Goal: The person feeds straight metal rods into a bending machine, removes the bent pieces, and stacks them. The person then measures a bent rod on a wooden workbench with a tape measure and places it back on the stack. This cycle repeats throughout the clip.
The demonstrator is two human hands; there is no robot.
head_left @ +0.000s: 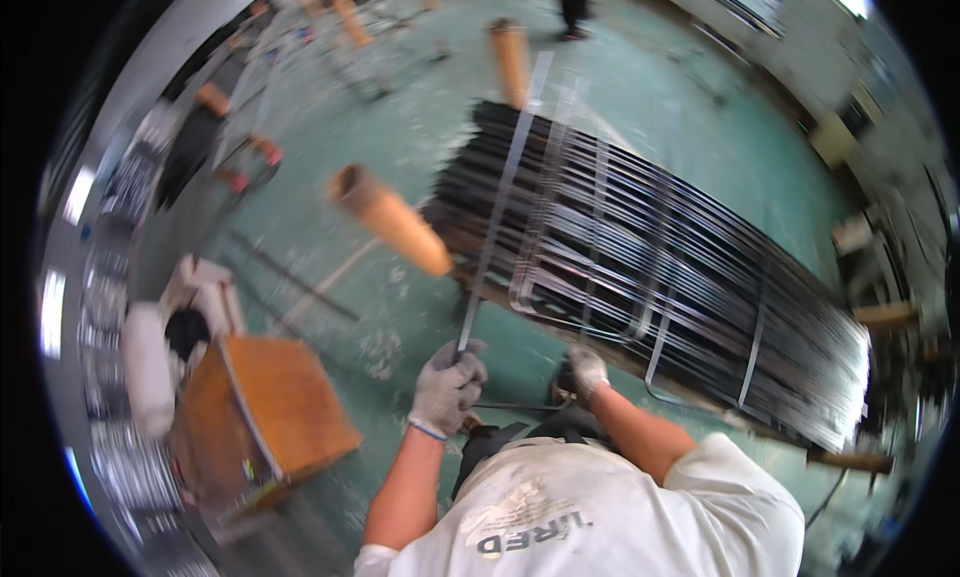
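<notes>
My left hand (448, 387), in a pale grey work glove, is closed round a long thin metal tube (498, 212) that reaches up and away over the left end of a stack. My right hand (584, 371), also gloved, is curled at the near edge of the stack. It appears to grip the other leg of the same tube, whose bent lower part crosses between my hands in front of my body. The stack (700, 267) holds many dark, shiny metal tubes side by side. Lighter U-shaped tubes (575, 327) lie across its top. Motion blurs the picture.
An orange-brown box (290, 407) stands at lower left, beside a white padded object (150, 367). Orange cylindrical posts (395, 222) rise left of and behind the stack. A wooden support (850, 462) sticks out at its right end. A person's leg (574, 7) shows at the far side.
</notes>
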